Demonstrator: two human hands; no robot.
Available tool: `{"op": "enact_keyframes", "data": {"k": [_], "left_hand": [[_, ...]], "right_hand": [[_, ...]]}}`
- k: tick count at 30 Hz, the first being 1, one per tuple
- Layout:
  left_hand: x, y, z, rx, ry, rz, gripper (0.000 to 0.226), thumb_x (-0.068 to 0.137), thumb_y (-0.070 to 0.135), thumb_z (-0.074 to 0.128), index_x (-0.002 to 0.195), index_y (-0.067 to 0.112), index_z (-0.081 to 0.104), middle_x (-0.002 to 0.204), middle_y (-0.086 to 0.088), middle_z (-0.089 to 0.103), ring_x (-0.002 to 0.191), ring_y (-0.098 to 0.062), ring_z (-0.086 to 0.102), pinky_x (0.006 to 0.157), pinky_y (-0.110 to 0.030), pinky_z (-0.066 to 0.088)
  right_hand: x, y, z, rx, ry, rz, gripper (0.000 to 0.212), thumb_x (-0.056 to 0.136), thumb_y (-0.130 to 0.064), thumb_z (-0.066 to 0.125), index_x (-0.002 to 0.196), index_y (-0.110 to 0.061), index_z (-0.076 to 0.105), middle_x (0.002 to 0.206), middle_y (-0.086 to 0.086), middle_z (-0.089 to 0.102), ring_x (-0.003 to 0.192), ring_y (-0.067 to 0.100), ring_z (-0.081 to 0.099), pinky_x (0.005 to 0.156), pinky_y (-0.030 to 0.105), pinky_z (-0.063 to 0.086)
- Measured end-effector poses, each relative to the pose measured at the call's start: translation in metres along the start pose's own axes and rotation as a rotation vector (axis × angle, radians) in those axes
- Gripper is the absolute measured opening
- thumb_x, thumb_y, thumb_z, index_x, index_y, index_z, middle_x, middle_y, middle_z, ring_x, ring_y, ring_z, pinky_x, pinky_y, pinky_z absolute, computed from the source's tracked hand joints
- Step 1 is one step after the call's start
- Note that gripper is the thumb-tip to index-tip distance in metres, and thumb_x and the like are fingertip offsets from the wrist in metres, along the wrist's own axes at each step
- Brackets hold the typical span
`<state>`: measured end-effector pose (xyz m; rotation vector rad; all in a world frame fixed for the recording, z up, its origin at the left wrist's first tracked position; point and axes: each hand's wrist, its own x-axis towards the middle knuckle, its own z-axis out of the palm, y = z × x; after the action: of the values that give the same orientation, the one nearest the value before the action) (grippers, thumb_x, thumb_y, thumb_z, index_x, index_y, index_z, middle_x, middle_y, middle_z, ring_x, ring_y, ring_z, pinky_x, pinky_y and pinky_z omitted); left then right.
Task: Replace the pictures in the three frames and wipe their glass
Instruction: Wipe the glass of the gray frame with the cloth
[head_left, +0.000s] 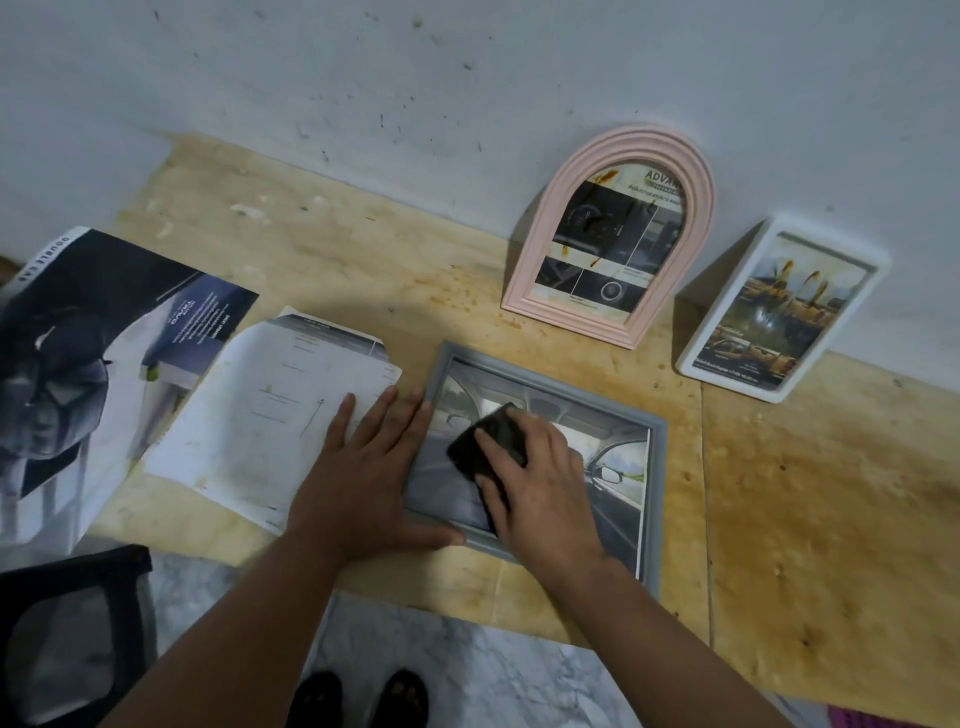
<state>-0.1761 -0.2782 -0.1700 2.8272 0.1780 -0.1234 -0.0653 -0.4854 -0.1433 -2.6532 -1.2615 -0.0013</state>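
A grey rectangular frame (655, 467) lies flat on the plywood table (810, 493), holding a picture of a car interior. My right hand (540, 478) presses a dark cloth (480, 441) onto its glass. My left hand (369, 467) lies flat, fingers spread, against the frame's left edge and partly on a loose sheet. A pink arched frame (608, 234) leans upright against the wall, its glass showing yellowish smears. A white rectangular frame (779, 312) leans to its right, also smeared.
A white printed sheet (280, 410) lies left of the grey frame, and a large car brochure (88, 364) lies at the far left. A black chair (72, 629) stands at the lower left. The wall (467, 78) runs behind the table. My feet show below the table edge.
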Motion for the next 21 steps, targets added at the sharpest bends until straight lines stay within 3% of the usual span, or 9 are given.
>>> {"op": "enact_keyframes", "data": {"k": [3, 6, 9, 13, 17, 21], "left_hand": [[0.0, 0.0, -0.001, 0.002, -0.004, -0.001, 0.141, 0.063, 0.109, 0.028, 0.166, 0.015, 0.013, 0.175, -0.003, 0.005, 0.162, -0.023, -0.001, 0.127, -0.062, 0.008], [-0.001, 0.001, -0.001, 0.003, 0.001, 0.004, 0.14, 0.064, 0.109, 0.027, 0.166, 0.014, 0.013, 0.175, -0.003, 0.006, 0.162, -0.023, -0.002, 0.127, -0.062, 0.009], [-0.001, 0.001, 0.0, 0.012, 0.002, 0.005, 0.139, 0.065, 0.108, 0.029, 0.166, 0.014, 0.014, 0.175, -0.003, 0.005, 0.162, -0.023, -0.002, 0.127, -0.062, 0.009], [-0.001, 0.0, 0.001, 0.005, -0.004, 0.002, 0.14, 0.064, 0.108, 0.032, 0.166, 0.015, 0.012, 0.175, -0.003, 0.004, 0.162, -0.023, -0.003, 0.127, -0.062, 0.007], [0.0, 0.0, -0.001, 0.019, -0.012, -0.002, 0.142, 0.063, 0.109, 0.03, 0.167, 0.016, 0.006, 0.175, -0.003, 0.001, 0.162, -0.022, -0.006, 0.127, -0.061, 0.006], [0.0, 0.0, -0.002, 0.027, -0.024, -0.011, 0.142, 0.063, 0.109, 0.029, 0.167, 0.016, 0.003, 0.175, -0.002, 0.0, 0.161, -0.022, -0.008, 0.128, -0.06, 0.004]], "right_hand": [[0.0, -0.001, 0.013, 0.062, -0.005, -0.017, 0.046, 0.105, -0.031, 0.049, 0.148, -0.015, 0.051, 0.16, 0.02, 0.036, 0.151, 0.038, 0.029, 0.116, 0.054, 0.036], [-0.004, 0.0, 0.025, 0.147, -0.05, -0.109, 0.048, 0.102, -0.016, 0.056, 0.148, -0.006, 0.05, 0.159, 0.019, 0.041, 0.153, 0.034, 0.029, 0.115, 0.054, 0.041], [-0.007, -0.001, 0.017, 0.267, -0.06, -0.163, 0.053, 0.095, -0.003, 0.064, 0.146, -0.007, 0.054, 0.156, 0.014, 0.046, 0.149, 0.027, 0.039, 0.116, 0.044, 0.042], [0.002, -0.003, -0.011, 0.549, -0.027, -0.052, 0.042, 0.099, -0.008, 0.06, 0.141, -0.015, 0.062, 0.145, 0.005, 0.059, 0.134, 0.011, 0.055, 0.113, 0.026, 0.044], [0.047, 0.013, -0.012, 0.446, 0.124, 0.028, 0.042, 0.098, -0.006, 0.061, 0.14, -0.01, 0.062, 0.146, 0.015, 0.058, 0.129, 0.024, 0.06, 0.111, 0.034, 0.048], [0.068, 0.009, 0.017, 0.221, -0.025, -0.1, 0.052, 0.09, 0.002, 0.067, 0.141, -0.004, 0.059, 0.151, 0.019, 0.051, 0.141, 0.038, 0.048, 0.103, 0.056, 0.052]]}}
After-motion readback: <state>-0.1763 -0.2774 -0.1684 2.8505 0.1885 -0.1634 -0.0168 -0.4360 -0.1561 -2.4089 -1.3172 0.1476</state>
